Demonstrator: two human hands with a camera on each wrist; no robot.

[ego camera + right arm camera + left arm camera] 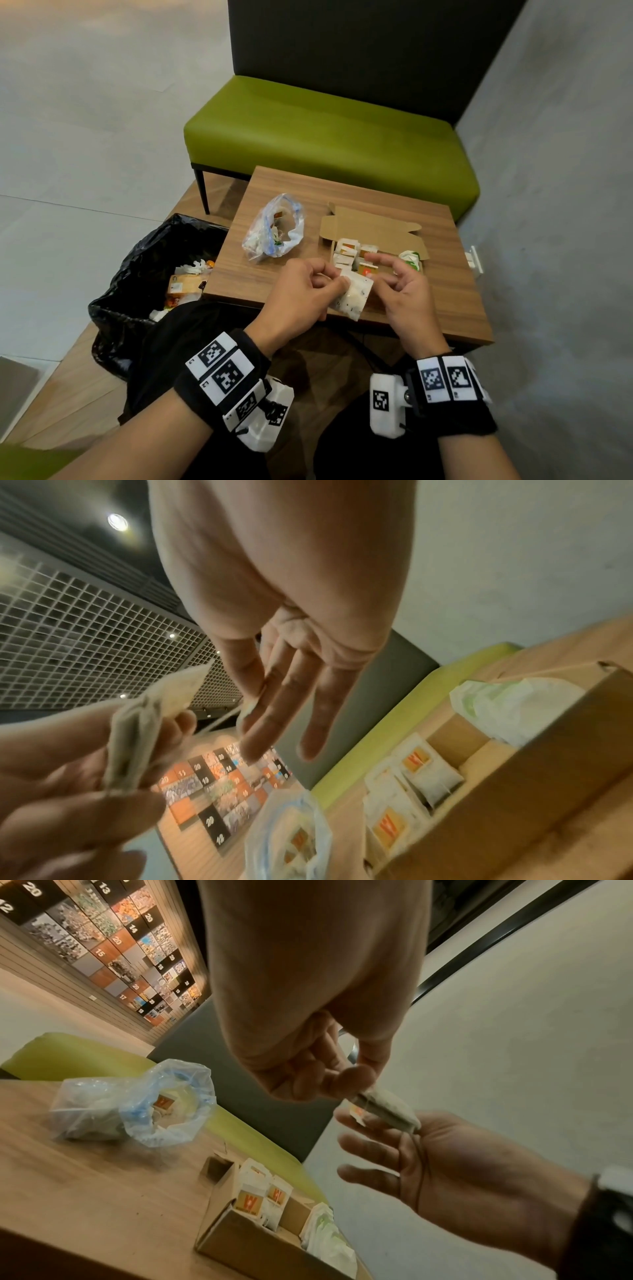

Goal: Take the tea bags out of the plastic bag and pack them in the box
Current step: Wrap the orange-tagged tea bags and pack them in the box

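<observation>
My left hand (337, 284) pinches a white tea bag (356, 298) above the table's near edge, just in front of the box. My right hand (380, 274) is beside it, thumb and forefinger pinching the bag's small tag (248, 708); its other fingers are straight. The string (419, 1153) hangs across the right palm. The open cardboard box (373, 226) holds several tea bags (349, 255) with orange tags and a crumpled white-green wrapper (409, 258). The clear plastic bag (274, 229) lies left of the box with more tea bags inside.
The small wooden table (445, 291) stands by a grey wall on the right. A green bench (325, 137) is behind it. A bin with a black liner (150, 274), holding rubbish, sits at the table's left.
</observation>
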